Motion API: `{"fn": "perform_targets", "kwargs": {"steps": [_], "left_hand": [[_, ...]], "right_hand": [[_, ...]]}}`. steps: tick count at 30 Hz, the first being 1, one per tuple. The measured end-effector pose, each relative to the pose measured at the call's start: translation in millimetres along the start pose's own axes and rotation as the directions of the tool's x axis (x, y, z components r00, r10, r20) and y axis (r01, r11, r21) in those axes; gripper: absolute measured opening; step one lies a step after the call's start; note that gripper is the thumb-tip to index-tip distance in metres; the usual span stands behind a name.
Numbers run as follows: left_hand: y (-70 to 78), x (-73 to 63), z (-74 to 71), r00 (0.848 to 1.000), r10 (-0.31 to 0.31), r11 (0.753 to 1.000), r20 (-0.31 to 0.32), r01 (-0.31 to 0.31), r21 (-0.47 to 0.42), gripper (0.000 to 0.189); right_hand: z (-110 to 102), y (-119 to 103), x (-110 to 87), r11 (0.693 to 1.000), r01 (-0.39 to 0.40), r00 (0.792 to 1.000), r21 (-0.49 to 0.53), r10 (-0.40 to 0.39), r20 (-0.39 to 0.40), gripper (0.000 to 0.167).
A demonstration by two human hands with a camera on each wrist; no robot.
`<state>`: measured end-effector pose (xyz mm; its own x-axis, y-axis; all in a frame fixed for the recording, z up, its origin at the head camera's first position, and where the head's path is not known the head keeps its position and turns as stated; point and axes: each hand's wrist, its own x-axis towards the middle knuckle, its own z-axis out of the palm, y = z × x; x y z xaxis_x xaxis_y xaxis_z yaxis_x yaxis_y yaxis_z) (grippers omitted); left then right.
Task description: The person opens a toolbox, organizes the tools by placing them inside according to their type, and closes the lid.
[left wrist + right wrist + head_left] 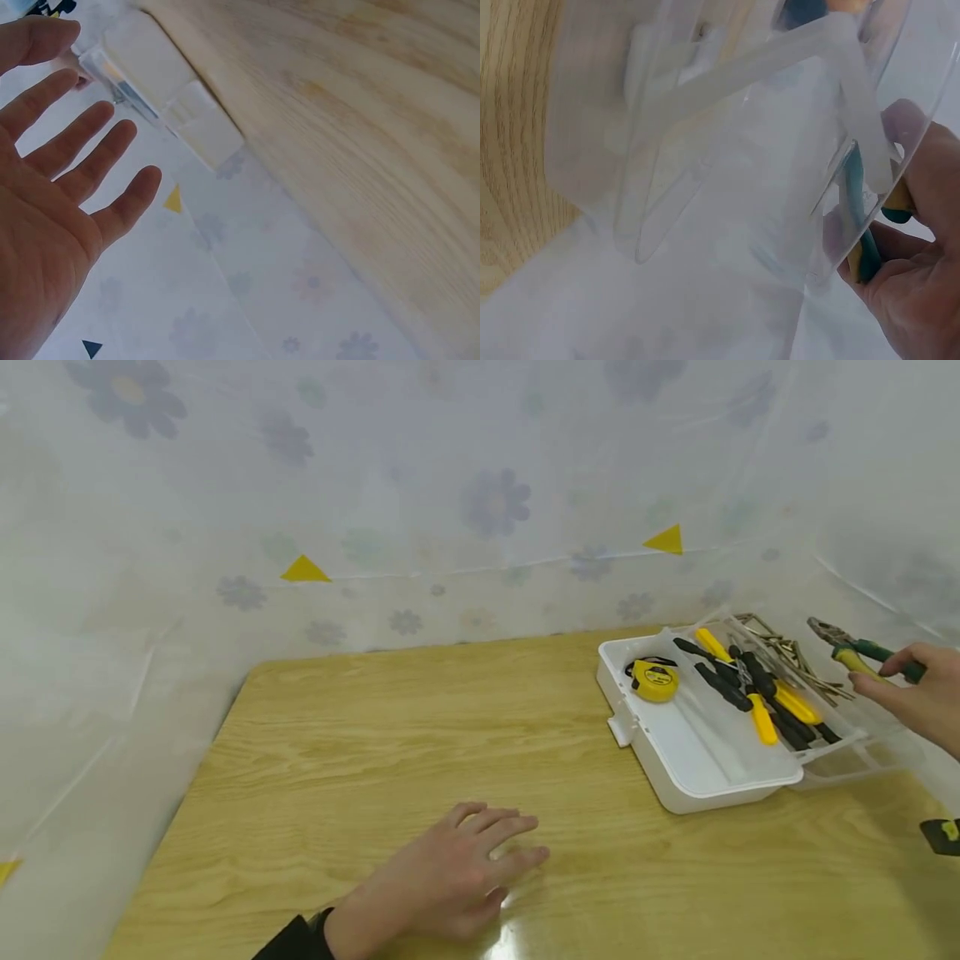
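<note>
My right hand grips pliers by their green and yellow handles, above the right side of an open white toolbox. In the right wrist view a clear plastic lid partly covers the pliers' handles. Over the front of the table, my left hand has its fingers spread and nothing in it; the left wrist view shows the bare palm. A yellow tape measure lies in the toolbox tray. Several yellow-and-black tools and brass-coloured hex keys lie to its right.
The toolbox stands at the back right of the wooden table. A black and yellow object is cut off by the right edge. Flower-patterned sheeting with yellow triangles hangs behind the table and around its sides.
</note>
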<state>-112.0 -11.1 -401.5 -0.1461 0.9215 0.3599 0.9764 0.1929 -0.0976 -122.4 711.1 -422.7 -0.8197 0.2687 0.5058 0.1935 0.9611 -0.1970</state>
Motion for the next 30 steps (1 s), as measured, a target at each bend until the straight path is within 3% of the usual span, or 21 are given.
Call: {"fn": "perform_targets", "kwargs": {"steps": [4, 8, 14, 18, 21, 22, 27, 30], "left_hand": [[2.8, 0.7, 1.5, 1.0, 0.004, 1.0, -0.01, -0.004, 0.014, 0.058], [4.5, 1.5, 1.5, 1.0, -0.009, 1.0, -0.012, 0.009, 0.017, 0.059], [6.4, 1.8, 1.4, 1.0, -0.021, 1.0, -0.008, 0.021, 0.015, 0.059], [7.1, 1.8, 1.7, 0.999, -0.033, 0.999, -0.006, 0.033, -0.006, 0.059], [7.3, 2.2, 1.5, 0.999, -0.038, 0.999, -0.01, 0.038, -0.014, 0.058], [7.4, 2.4, 1.4, 0.999, -0.038, 0.999, -0.013, 0.038, -0.01, 0.057], [7.9, 2.3, 0.7, 0.999, -0.045, 0.999, -0.019, 0.046, 0.005, 0.056], [8.5, 2.0, 0.6, 0.998, -0.056, 0.998, -0.014, 0.056, -0.003, 0.056]], "right_hand": [[-18, -30, -1.8, 0.999, -0.04, 0.999, 0.007, 0.04, 0.021, 0.039], [-34, -60, -3.1, 0.997, -0.079, 0.992, -0.019, 0.08, 0.097, 0.057], [-37, -66, -4.0, 0.995, -0.038, 0.979, -0.092, 0.056, 0.194, 0.073], [-53, -94, -4.3, 0.994, 0.014, 0.961, -0.107, 0.016, 0.274, 0.079], [-73, -121, -2.5, 0.994, -0.015, 0.932, -0.111, 0.054, 0.358, 0.082], [-75, -125, -2.0, 0.995, -0.015, 0.932, -0.101, 0.05, 0.359, 0.081], [-69, -119, 1.3, 0.99, -0.14, 0.906, 0.01, 0.124, 0.404, 0.071], [-61, -103, 5.1, 0.979, -0.203, 0.871, 0.035, 0.164, 0.462, 0.074]]}}
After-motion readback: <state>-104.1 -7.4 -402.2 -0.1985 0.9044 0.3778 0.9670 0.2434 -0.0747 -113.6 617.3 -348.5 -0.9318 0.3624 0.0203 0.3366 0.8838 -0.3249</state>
